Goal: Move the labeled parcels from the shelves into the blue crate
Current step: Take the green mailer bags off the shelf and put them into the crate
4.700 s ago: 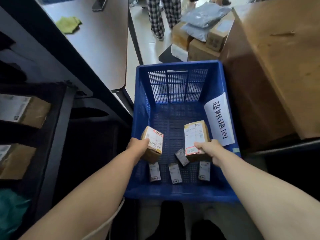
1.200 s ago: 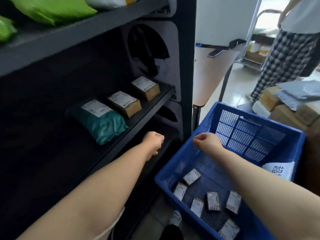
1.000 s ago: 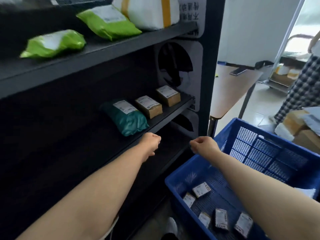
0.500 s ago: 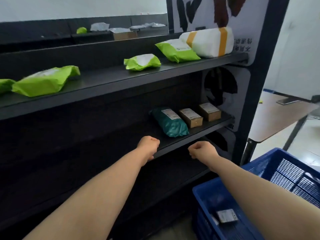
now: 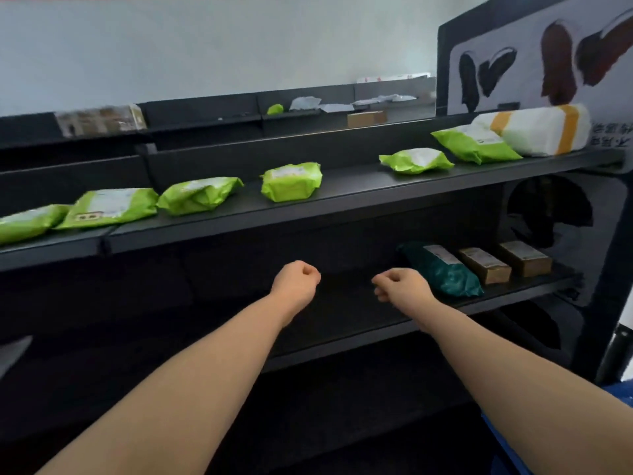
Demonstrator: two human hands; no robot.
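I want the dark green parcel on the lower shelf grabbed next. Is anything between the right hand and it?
Nothing visible. The right hand, loosely closed and empty, hangs just left of the dark green parcel, with only bare lower shelf between them.

Middle shelf [image 5: 342, 323]: bare and open ahead of both hands.
Right end: teal parcel [image 5: 442, 270] and two cardboard boxes [image 5: 484, 265] side by side, crowding it.
Upper shelf [image 5: 342, 197]: green parcels [image 5: 291, 181] spaced, gaps between.
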